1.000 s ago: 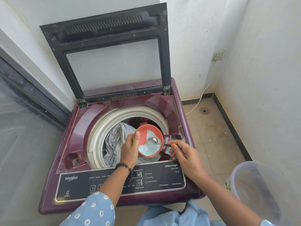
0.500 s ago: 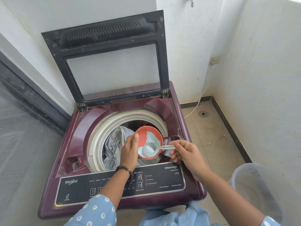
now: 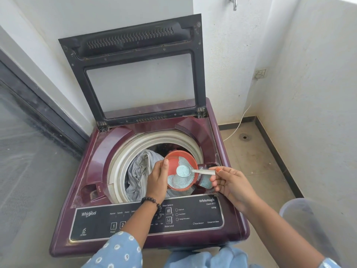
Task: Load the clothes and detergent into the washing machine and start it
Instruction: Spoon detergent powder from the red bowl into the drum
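Washer point(image 3: 92, 182) lid up; left hand point(image 3: 157, 180) grips bowl point(image 3: 173, 163), right hand point(image 3: 231, 182) pinches spoon point(image 3: 193, 171).

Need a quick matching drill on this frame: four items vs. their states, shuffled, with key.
Items
1. lid
2. spoon
3. orange container
4. grey clothes

States
A. lying in the drum
B. raised upright
C. loaded with blue powder, pinched in right hand
D. tilted, gripped by left hand

Pairs: 1-B, 2-C, 3-D, 4-A
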